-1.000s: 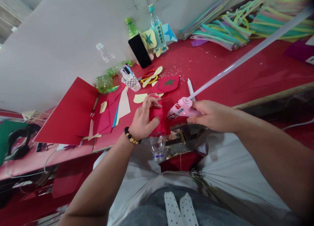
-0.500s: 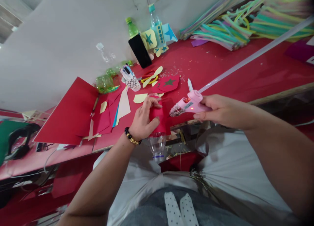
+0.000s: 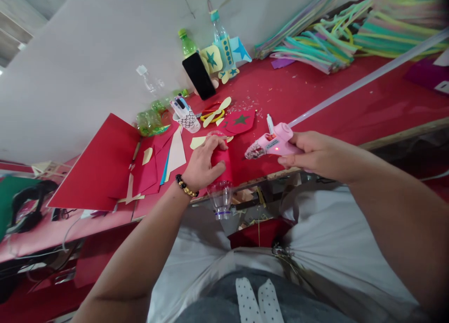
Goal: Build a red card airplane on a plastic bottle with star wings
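My left hand (image 3: 206, 163) curls over a clear plastic bottle (image 3: 221, 199), pressing red paper (image 3: 224, 166) that is wrapped round its body. The bottle's neck points toward me past the table edge. In my right hand (image 3: 308, 152) is a pink hot glue gun (image 3: 275, 141) with a red light glowing on its side. Its nozzle points left toward the bottle, apart from the paper. A long translucent glue stick (image 3: 336, 96) runs out of its back. Beyond the hands lies red paper with a green star (image 3: 242, 120).
On the red table (image 3: 315, 84) stand a pen cup (image 3: 187, 119), a black phone (image 3: 199, 75) and a decorated bottle (image 3: 222, 45). Yellow-handled scissors (image 3: 212, 115) lie behind my left hand. Paper scraps (image 3: 177, 150) and a large red board (image 3: 98, 166) are at left, pipe cleaners (image 3: 315, 47) at back right.
The bottle with its red paper has moved slightly left and away from me under my left hand. The glue gun has shifted a little to the right, widening the gap.
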